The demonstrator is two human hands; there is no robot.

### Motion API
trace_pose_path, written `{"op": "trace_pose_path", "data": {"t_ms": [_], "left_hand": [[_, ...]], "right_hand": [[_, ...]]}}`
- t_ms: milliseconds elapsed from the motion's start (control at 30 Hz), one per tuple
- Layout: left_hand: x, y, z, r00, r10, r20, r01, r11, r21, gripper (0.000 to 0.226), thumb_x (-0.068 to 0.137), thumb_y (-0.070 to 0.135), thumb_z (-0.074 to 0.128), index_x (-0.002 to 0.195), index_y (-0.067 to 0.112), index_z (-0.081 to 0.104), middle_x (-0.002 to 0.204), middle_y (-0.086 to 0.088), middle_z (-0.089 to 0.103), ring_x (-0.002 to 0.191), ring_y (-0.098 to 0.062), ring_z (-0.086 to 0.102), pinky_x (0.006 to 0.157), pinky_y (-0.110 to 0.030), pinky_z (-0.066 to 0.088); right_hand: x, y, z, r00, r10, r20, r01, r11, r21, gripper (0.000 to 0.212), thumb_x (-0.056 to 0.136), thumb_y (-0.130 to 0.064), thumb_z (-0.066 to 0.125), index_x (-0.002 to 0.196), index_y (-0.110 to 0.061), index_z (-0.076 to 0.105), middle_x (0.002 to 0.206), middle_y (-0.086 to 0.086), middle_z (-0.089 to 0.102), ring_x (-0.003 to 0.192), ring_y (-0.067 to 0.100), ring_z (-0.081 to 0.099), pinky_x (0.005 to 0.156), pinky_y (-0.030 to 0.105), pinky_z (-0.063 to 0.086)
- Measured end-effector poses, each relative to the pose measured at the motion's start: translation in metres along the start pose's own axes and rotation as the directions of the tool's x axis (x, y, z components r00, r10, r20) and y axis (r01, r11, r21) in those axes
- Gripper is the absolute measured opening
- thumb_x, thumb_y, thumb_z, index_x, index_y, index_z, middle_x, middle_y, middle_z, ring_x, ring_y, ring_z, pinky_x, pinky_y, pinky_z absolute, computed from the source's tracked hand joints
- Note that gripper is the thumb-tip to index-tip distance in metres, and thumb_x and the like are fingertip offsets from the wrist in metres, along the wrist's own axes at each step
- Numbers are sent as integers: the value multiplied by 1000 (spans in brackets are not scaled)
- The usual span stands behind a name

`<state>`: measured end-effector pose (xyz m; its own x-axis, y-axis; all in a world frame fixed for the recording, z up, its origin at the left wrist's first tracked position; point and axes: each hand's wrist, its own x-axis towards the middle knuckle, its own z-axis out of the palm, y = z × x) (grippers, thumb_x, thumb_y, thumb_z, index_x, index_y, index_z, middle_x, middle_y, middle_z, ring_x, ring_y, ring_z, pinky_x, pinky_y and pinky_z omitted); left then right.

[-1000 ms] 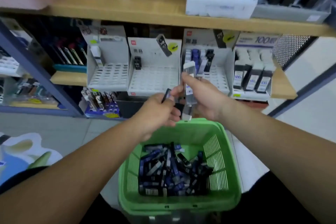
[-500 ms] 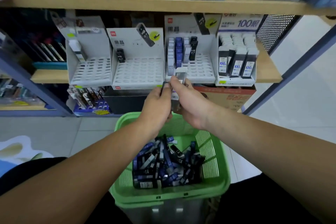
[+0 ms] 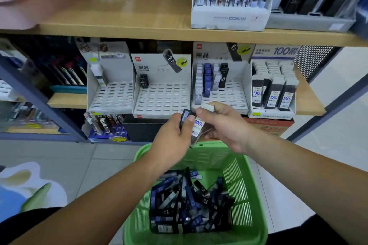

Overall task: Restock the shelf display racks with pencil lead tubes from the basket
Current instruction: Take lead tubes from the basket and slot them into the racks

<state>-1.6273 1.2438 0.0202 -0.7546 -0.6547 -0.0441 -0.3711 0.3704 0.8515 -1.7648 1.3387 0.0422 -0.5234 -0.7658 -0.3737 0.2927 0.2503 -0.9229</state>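
Observation:
A green basket in front of me holds a heap of dark blue and black lead tubes. Above its far rim my left hand grips a dark tube. Beside it my right hand holds a tall tube with a white cap and a "100" label. Behind the hands stand white slotted racks on the shelf: a left rack, a middle rack with one black tube, and a right rack with several tubes at its back left.
A fourth rack at the right is full of "100" tubes. The wooden shelf above carries a white pen box and a grey tray. Blue shelf uprights stand at left; tiled floor lies on both sides.
Both hands have stayed close together above the basket, dropping slightly from rack height. The right hand's tall tube now tilts, its "100" label facing me. The view shifted.

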Motion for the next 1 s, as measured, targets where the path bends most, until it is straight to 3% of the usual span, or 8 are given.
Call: {"op": "trace_pose_path", "data": {"t_ms": [233,333,433,533,733,800,933,1000], "left_hand": [[2,-10,-18,998,31,46,-42,967,251,41,100,64,43,95,24,46,69,5,57,63,-12,55,56,-33,37],[6,-11,-24,996,-4,92,-23,954,300,47,90,73,56,97,27,47,76,8,62,68,-7,59,57,-31,38],[13,-14,-33,995,2,101,-20,985,173,33,94,60,62,100,29,54,76,10,64,61,0,57,55,-24,38],[15,-16,-46,995,19,99,-23,999,38,22,99,49,62,91,30,55,68,20,63,57,5,52,52,-15,36],[13,-24,-70,999,-15,35,14,1000,22,34,101,46,60,80,23,46,51,11,37,40,-3,37,42,-18,27],[15,-27,-78,999,-30,20,29,999,13,38,101,49,59,81,20,46,56,10,36,43,-5,34,44,-20,27],[19,-23,-84,994,-105,-16,105,995,-1,37,104,51,51,86,19,48,67,2,46,52,-4,42,50,-22,34],[22,-23,-85,986,-165,4,165,986,-12,39,105,54,45,93,17,51,73,0,51,61,-10,48,57,-28,39]], "right_hand": [[9,0,21,993,115,22,-117,988,100,10,99,-15,67,104,-8,62,80,7,74,62,21,69,54,31,55],[12,-6,22,985,172,32,-174,977,124,25,95,-19,72,113,-4,61,94,18,77,67,25,73,58,34,59],[13,-14,20,973,192,125,-207,972,114,32,96,-20,70,118,3,65,104,21,76,76,23,74,71,36,63],[11,-19,17,968,172,182,-190,978,86,22,96,-5,67,117,-1,67,96,16,76,84,24,75,80,37,63],[13,-31,12,994,102,35,-98,990,-103,22,88,4,74,105,-1,62,97,24,76,85,34,76,67,34,63],[16,-35,15,992,121,43,-115,987,-110,23,90,6,71,108,-3,59,97,25,76,80,32,74,63,33,61],[24,-36,31,976,190,105,-183,981,-70,37,99,9,54,132,-9,50,104,23,66,87,36,75,77,41,64],[29,-37,43,972,201,126,-192,978,-79,27,102,8,50,124,-6,51,103,18,60,87,36,74,81,45,63]]}}
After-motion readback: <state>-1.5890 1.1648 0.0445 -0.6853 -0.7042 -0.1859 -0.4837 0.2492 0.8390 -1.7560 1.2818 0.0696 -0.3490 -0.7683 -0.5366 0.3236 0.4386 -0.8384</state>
